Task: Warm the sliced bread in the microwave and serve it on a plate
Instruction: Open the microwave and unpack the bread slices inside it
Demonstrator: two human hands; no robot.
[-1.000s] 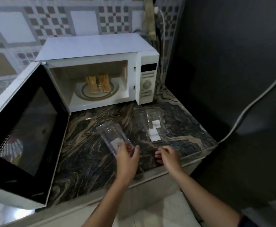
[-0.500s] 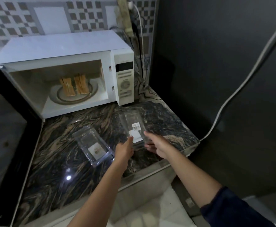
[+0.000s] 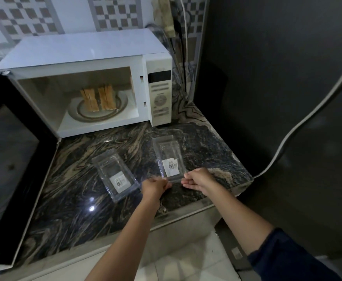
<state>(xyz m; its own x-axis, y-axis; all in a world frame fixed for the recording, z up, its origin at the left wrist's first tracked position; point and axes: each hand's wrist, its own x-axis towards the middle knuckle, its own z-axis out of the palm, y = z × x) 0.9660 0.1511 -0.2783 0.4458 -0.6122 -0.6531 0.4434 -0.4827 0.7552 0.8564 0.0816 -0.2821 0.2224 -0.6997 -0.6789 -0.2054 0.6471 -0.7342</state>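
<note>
- The left hand (image 3: 155, 186) reaches forward with its back turned up, fingers curled, pinching the near left corner of the clear container (image 3: 169, 157).
- The right hand (image 3: 198, 178) lies just beside it, knuckles up, fingers curled under, pinching the near right corner of the same container.
- The two hands are close together with a narrow gap between them.
- The left forearm (image 3: 125, 236) is bare and runs from the bottom edge up and to the right, the wrist straight.
- The right forearm (image 3: 233, 209) comes in from the lower right, bare up to a dark blue sleeve (image 3: 283, 260) near the elbow.
</note>
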